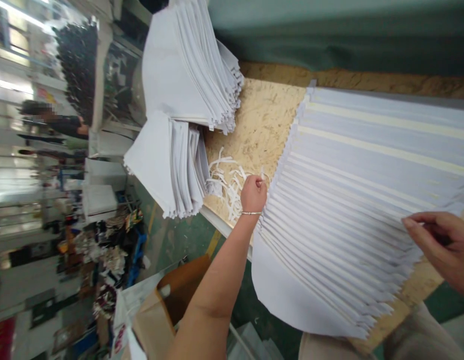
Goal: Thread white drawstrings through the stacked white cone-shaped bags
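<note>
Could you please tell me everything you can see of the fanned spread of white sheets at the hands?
The spread of white sheets looks like thin paper, many alike, overlapped in a staggered fan so each shows a narrow band. Some upper ones carry a cream strip along the edge. It lies flat on the chipboard table, its near corner overhanging. The closed left hand meets its left edge; the right hand touches its right side.

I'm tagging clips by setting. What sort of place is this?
Most likely a paper-goods or print-finishing workshop. Fanned white sheets cover a rough chipboard bench, more paper stacks sit behind them, and loose paper strips lie heaped beside the left hand.
</note>
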Demonstrator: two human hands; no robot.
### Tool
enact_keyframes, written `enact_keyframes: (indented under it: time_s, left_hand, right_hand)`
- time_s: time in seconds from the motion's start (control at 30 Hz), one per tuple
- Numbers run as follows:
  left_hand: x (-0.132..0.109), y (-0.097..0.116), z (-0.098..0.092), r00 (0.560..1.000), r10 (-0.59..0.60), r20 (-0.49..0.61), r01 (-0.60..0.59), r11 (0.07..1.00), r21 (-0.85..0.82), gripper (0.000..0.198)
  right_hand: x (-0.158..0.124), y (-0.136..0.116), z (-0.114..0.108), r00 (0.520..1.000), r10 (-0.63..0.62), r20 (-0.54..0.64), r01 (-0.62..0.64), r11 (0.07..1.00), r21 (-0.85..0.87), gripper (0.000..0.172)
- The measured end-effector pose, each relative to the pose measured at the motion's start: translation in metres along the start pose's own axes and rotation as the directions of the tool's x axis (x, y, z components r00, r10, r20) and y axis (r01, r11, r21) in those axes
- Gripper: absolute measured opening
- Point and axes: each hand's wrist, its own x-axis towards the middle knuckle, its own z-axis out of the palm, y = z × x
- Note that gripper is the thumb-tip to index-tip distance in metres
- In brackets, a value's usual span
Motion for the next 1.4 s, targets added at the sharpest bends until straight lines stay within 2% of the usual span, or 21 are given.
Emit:
enact_keyframes:
  time_s: [0.07, 0.13, 0.2, 0.27, 0.33, 0.4, 0.47, 0.5, 0.57, 0.67, 0.77, 0.83, 0.9, 0.97, 1.07, 1.17, 1.27, 1.3, 1.33, 1.37, 1.4]
  left_hand:
    - [0.003, 0.003, 0.006, 0.999, -0.021, 0.039, 0.017, 0.996, 0.087, 0.005]
    - [0.007, 0.006, 0.008, 0.996, 0.015, 0.093, -0.027, 0.992, 0.125, 0.005]
    - [0.009, 0.009, 0.002, 0.99, 0.087, 0.114, -0.099, 0.99, 0.104, 0.006]
    - [0.004, 0.017, -0.011, 0.972, 0.185, 0.148, -0.194, 0.98, 0.045, 0.005]
    - [-0.007, 0.032, -0.026, 0.92, 0.295, 0.257, -0.294, 0.955, -0.045, 0.005]
    - [-0.021, 0.052, -0.041, 0.828, 0.399, 0.394, -0.366, 0.917, -0.158, 0.007]
    - [-0.033, 0.072, -0.052, 0.735, 0.477, 0.483, -0.398, 0.879, -0.264, 0.007]
    - [-0.038, 0.081, -0.055, 0.704, 0.501, 0.504, -0.398, 0.866, -0.304, 0.007]
    - [-0.042, 0.091, -0.059, 0.687, 0.51, 0.518, -0.376, 0.859, -0.346, 0.008]
    - [-0.041, 0.094, -0.059, 0.702, 0.469, 0.536, -0.312, 0.879, -0.361, 0.01]
    - [-0.036, 0.09, -0.056, 0.699, 0.455, 0.552, -0.254, 0.879, -0.403, 0.02]
    - [-0.031, 0.088, -0.054, 0.687, 0.46, 0.563, -0.232, 0.873, -0.43, 0.024]
    - [-0.024, 0.087, -0.051, 0.694, 0.44, 0.57, -0.195, 0.877, -0.44, 0.022]
    - [-0.014, 0.085, -0.048, 0.726, 0.389, 0.566, -0.135, 0.889, -0.438, 0.02]
    - [0.005, 0.081, -0.039, 0.785, 0.28, 0.553, -0.01, 0.897, -0.441, 0.019]
    - [0.024, 0.082, -0.028, 0.839, 0.192, 0.51, 0.089, 0.875, -0.477, 0.019]
    - [0.027, 0.102, -0.021, 0.881, 0.222, 0.418, 0.044, 0.841, -0.54, 0.018]
    - [0.022, 0.114, -0.02, 0.871, 0.281, 0.403, -0.002, 0.822, -0.569, 0.019]
    - [0.015, 0.128, -0.019, 0.84, 0.362, 0.404, -0.054, 0.797, -0.602, 0.02]
    - [0.007, 0.142, -0.018, 0.78, 0.459, 0.425, -0.101, 0.763, -0.639, 0.022]
    - [-0.002, 0.156, -0.018, 0.693, 0.554, 0.462, -0.136, 0.73, -0.67, 0.023]
  right_hand:
    - [-0.002, -0.019, -0.001, 0.998, -0.019, 0.062, 0.015, 0.998, 0.062, 0.051]
    - [-0.002, -0.032, -0.001, 0.993, -0.047, 0.112, 0.035, 0.994, 0.104, 0.046]
    - [0.0, -0.042, 0.0, 0.986, -0.105, 0.13, 0.089, 0.988, 0.129, 0.037]
    - [0.005, -0.057, 0.004, 0.968, -0.228, 0.106, 0.207, 0.961, 0.182, 0.03]
    - [0.013, -0.081, 0.009, 0.911, -0.411, 0.044, 0.388, 0.888, 0.246, 0.026]
    - [0.021, -0.108, 0.016, 0.81, -0.587, 0.004, 0.564, 0.781, 0.268, 0.03]
    - [0.028, -0.133, 0.023, 0.735, -0.678, 0.019, 0.653, 0.715, 0.249, 0.035]
    - [0.03, -0.141, 0.027, 0.723, -0.689, 0.048, 0.661, 0.711, 0.24, 0.035]
    - [0.031, -0.148, 0.032, 0.741, -0.66, 0.123, 0.626, 0.746, 0.227, 0.028]
    - [0.028, -0.137, 0.033, 0.775, -0.594, 0.217, 0.548, 0.802, 0.238, 0.025]
    - [0.023, -0.113, 0.024, 0.793, -0.561, 0.237, 0.488, 0.818, 0.303, 0.026]
    - [0.02, -0.095, 0.015, 0.835, -0.489, 0.252, 0.389, 0.849, 0.358, 0.029]
    - [0.018, -0.075, 0.005, 0.884, -0.367, 0.291, 0.242, 0.89, 0.387, 0.034]
    - [0.016, -0.053, -0.004, 0.914, -0.235, 0.33, 0.095, 0.916, 0.389, 0.037]
    - [0.015, -0.021, -0.014, 0.925, -0.111, 0.362, -0.035, 0.927, 0.374, 0.037]
    - [0.015, 0.001, -0.02, 0.929, -0.059, 0.365, -0.092, 0.919, 0.384, 0.034]
    - [0.014, 0.002, -0.021, 0.937, -0.07, 0.341, -0.082, 0.908, 0.41, 0.033]
    - [0.014, -0.002, -0.022, 0.94, -0.088, 0.331, -0.061, 0.908, 0.414, 0.033]
    - [0.013, -0.009, -0.022, 0.939, -0.112, 0.325, -0.037, 0.907, 0.419, 0.034]
    - [0.012, -0.016, -0.023, 0.935, -0.141, 0.324, -0.013, 0.903, 0.429, 0.034]
    - [0.012, -0.023, -0.024, 0.931, -0.167, 0.325, 0.007, 0.897, 0.442, 0.034]
